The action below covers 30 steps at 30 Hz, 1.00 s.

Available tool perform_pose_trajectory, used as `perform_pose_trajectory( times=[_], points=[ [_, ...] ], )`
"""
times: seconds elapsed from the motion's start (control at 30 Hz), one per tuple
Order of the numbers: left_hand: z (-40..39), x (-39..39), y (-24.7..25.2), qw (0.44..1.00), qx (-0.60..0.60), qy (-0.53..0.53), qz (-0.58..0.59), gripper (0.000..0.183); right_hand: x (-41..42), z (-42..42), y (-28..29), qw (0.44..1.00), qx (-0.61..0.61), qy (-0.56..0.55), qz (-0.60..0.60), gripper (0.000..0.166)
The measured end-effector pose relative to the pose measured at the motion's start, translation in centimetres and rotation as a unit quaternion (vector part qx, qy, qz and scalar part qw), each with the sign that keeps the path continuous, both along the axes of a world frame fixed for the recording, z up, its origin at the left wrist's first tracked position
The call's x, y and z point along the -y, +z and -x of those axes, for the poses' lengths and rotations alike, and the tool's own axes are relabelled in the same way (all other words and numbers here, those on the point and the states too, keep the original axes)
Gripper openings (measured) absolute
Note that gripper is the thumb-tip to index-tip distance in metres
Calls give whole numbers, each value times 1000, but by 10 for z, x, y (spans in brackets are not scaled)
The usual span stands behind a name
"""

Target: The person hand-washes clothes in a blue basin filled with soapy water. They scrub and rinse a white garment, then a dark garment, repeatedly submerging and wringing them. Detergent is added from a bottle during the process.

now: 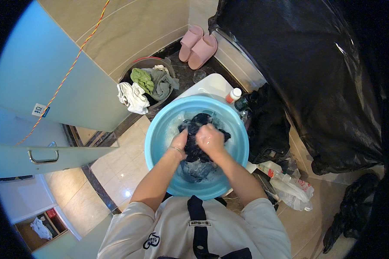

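Observation:
A light blue plastic basin (150, 142) of soapy water sits right in front of me. Dark wet cloth (194, 147) is bunched in the middle of it, partly raised above the suds. My left hand (180, 142), with a bangle at the wrist, grips the cloth's left side. On the right side, my right hand (210, 139) is closed in a fist on the same cloth. More of the fabric lies under the foamy water (197, 171) nearer to me.
Behind the basin is a white stool-like surface (210, 85) with a white-capped bottle (233, 95). A bucket of clothes (162, 81) stands back left, pink slippers (202, 51) beyond. Dark clothing (269, 129) and plastic bags (291, 187) lie right. A glass door (52, 158) is left.

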<state>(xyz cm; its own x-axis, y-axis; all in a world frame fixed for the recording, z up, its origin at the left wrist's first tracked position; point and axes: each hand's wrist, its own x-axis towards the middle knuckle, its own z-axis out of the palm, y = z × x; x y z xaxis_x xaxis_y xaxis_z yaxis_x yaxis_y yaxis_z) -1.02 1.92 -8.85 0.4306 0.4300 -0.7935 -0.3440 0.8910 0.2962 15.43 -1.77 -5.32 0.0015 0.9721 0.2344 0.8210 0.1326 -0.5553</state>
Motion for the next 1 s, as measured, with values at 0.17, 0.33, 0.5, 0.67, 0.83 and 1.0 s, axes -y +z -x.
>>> perform_pose_trajectory(
  times=[0.17,0.33,0.5,0.67,0.83,1.0],
  points=[
    [3,4,31,721,-525,-285,-351,69,-6,-28,-29,983,168,-53,44,24],
    [-16,18,1,484,-595,-506,-395,84,10,4,-53,968,211,63,122,68],
    [-19,-2,-51,494,-573,-535,-377,78,-10,2,-108,935,317,80,134,61],
    [-7,-9,-41,771,-459,-296,-328,87,-29,5,-150,925,326,11,195,57],
    [-4,-14,-16,905,-403,79,-114,81,-55,5,-115,975,53,-93,194,53],
    [5,-19,-39,982,24,185,-3,59,-26,30,-6,983,-155,4,101,39]
  ],
)
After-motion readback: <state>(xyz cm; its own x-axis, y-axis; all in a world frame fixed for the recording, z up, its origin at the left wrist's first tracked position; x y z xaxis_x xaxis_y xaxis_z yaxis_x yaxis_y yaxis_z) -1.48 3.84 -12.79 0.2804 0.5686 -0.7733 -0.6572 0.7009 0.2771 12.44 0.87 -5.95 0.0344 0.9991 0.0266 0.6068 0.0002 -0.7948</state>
